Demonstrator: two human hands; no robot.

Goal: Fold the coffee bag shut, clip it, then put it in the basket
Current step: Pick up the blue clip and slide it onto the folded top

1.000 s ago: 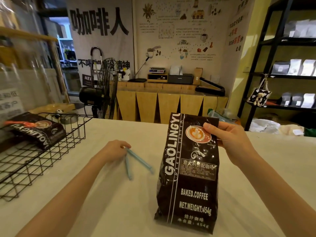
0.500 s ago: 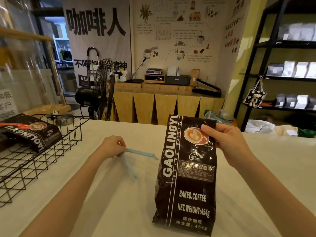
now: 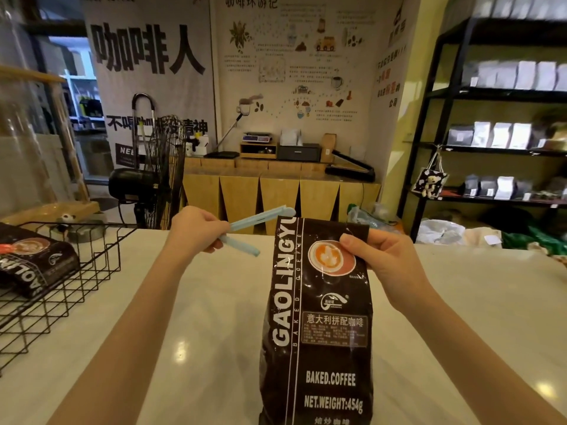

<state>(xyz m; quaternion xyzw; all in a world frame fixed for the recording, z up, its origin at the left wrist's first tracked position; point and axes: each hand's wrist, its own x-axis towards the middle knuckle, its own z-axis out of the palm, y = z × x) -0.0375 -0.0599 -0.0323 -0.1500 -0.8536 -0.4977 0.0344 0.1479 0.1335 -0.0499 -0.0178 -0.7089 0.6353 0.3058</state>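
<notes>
Lifted off the counter [image 3: 199,332] since 1 second ago, the clip now hangs in the air. The coffee bag [image 3: 319,317] stands upright, long axis vertical, its folded top pinched by the right hand [image 3: 386,265]. The wire basket [image 3: 61,286] sits well apart on the left. The left hand [image 3: 196,231] grips the blue clip [image 3: 257,219], its 2 arms spread, the upper tip just beside the bag's top-left corner, so it is the nearer hand.

Coffee shop: bag-stocked shelves [image 3: 503,96], coffee-themed wall poster [image 3: 294,65].
</notes>
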